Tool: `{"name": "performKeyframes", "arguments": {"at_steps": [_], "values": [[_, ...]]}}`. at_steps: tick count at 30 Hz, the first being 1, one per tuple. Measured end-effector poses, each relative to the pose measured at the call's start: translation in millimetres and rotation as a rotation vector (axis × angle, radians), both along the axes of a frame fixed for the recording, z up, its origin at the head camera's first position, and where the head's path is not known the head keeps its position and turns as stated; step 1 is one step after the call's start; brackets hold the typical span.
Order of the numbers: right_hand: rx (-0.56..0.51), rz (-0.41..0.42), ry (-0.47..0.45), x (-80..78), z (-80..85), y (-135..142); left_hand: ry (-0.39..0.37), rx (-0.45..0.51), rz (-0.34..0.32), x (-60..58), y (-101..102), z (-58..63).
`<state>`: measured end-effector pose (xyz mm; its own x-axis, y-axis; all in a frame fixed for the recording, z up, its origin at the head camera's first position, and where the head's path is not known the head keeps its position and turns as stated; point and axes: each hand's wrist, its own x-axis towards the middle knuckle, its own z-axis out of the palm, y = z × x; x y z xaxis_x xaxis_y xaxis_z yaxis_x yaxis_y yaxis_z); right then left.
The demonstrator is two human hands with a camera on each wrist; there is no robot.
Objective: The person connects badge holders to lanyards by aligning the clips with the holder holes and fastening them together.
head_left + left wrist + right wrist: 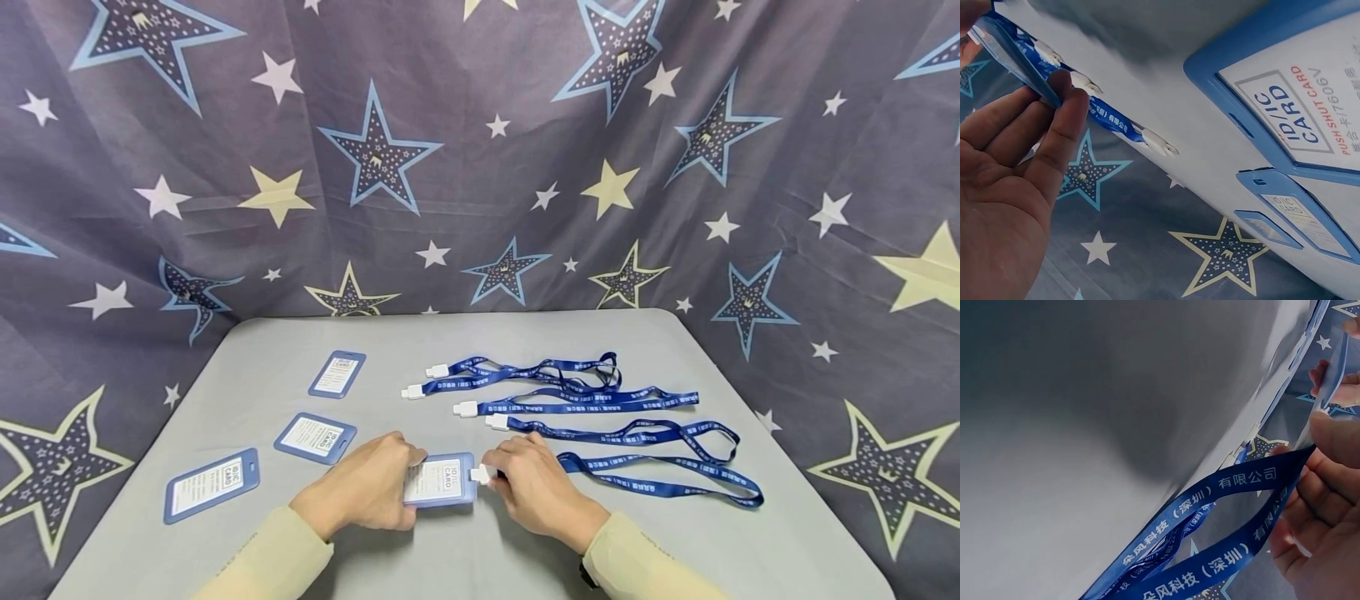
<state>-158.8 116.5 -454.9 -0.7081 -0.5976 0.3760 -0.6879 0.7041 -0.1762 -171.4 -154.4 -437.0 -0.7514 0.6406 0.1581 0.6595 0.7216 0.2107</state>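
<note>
My left hand grips a blue card holder by its far end, thumb on one side and fingers on the other. The left wrist view shows that holder edge-on, raised off the table. My right hand pinches the white clip of a blue lanyard, whose strap trails to the right across the table. The clip meets the slotted end of the holder; whether it is hooked through is too small to tell. In the right wrist view the printed strap loops out from between thumb and fingers.
On the left of the grey table lie three more blue card holders, the nearest, a middle one and a far one. Several blue lanyards with white clips stretch across the right side. A star-patterned curtain hangs behind.
</note>
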Motion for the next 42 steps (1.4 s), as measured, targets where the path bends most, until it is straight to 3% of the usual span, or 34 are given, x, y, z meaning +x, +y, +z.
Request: {"name": "performKeyframes", "arguments": {"at_steps": [18,42], "values": [[-0.007,0.008,0.024,0.5,-0.4,-0.8,-0.029,0.003,-0.009,0.7,1.5,1.8],[0.051,0.001,0.019,2.5,-3.4,-3.0,-0.012,-0.018,-0.003,2.7,1.4,0.2]]}}
